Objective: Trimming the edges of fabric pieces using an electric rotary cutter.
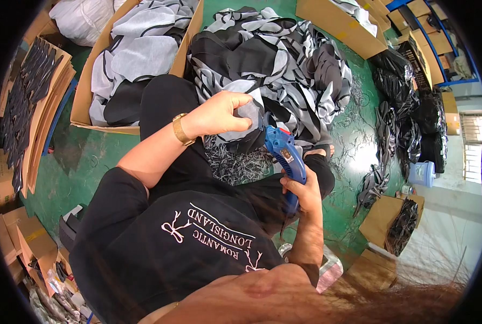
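Note:
My left hand (pixel 222 114), with a gold watch at its wrist, is closed on a piece of grey and black fabric (pixel 248 114), the thumb and fingers bent round its edge. My right hand (pixel 306 190) is wrapped round the handle of blue electric scissors (pixel 285 151). Their cutting head points away from me, close beside the right edge of the fabric piece; whether the blades touch it I cannot tell. Just beyond lies a large heap of grey and black fabric pieces (pixel 276 48). Thin cut fabric strips (pixel 238 162) cover the floor between my legs.
At the left front, a cardboard box (pixel 79 110) holds more grey and black pieces. Another box (pixel 338 32) stands at the far right. Black plastic bags (pixel 397 81) and a blue bucket (pixel 422 174) line the right side. Stacked cardboard (pixel 44 113) stands at left on the green floor.

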The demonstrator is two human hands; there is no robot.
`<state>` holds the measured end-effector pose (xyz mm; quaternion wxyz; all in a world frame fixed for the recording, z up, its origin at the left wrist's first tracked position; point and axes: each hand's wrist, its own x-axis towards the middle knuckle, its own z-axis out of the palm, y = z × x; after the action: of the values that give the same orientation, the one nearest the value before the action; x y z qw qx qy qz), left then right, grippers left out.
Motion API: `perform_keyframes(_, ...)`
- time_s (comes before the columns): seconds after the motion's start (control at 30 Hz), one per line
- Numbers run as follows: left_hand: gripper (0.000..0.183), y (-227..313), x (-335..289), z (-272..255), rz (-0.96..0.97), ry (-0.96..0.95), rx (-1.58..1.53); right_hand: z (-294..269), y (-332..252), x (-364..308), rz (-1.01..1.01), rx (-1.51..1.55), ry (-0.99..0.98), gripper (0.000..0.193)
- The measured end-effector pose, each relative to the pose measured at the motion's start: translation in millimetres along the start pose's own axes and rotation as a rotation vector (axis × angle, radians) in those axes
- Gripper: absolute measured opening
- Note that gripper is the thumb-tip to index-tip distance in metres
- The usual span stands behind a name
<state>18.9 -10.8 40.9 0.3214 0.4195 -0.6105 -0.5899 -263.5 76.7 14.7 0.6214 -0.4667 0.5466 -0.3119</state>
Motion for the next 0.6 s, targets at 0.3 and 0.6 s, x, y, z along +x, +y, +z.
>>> perform_keyframes(0.3, 0.014, 4.9, 5.4, -14.9, 0.031, -0.295, 0.146, -1.6, -12.5, 3.0, 0.030, -0.024, -0.054, 0.032)
perform_keyframes(0.6, 0.018, -2.8, 6.7, -5.6, 0.120, -0.344, 0.153, 8.9, -12.9, 24.3, -0.070, 0.130, -0.065, 0.031)
